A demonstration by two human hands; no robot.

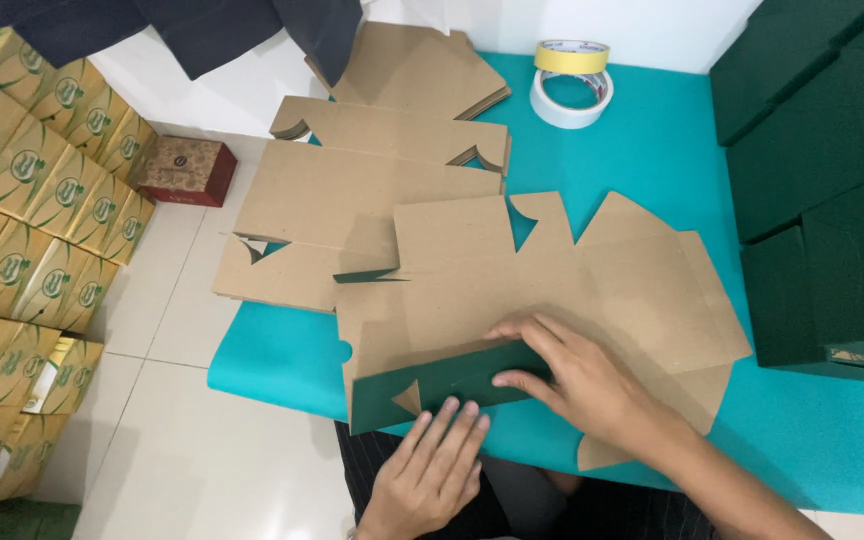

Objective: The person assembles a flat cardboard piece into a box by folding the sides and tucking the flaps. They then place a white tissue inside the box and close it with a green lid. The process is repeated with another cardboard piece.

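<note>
A flat die-cut cardboard box blank [562, 290], brown inside and dark green outside, lies on the teal table [652, 150]. Its near flap [452, 380] is folded up and over, showing the green side. My right hand [567, 375] presses fingers flat on that folded flap and the brown board behind it. My left hand [432, 465] rests at the flap's lower edge, fingers together and extended, touching it. More flat blanks [352, 200] are stacked to the left and behind.
Two tape rolls [572, 85], yellow on white, stand at the back of the table. Dark green finished boxes [822, 180] are stacked at right. Yellow-green cartons [32, 200] and a small red box [182, 170] sit on the tiled floor at left. Dark cloth [212, 30] hangs at the top.
</note>
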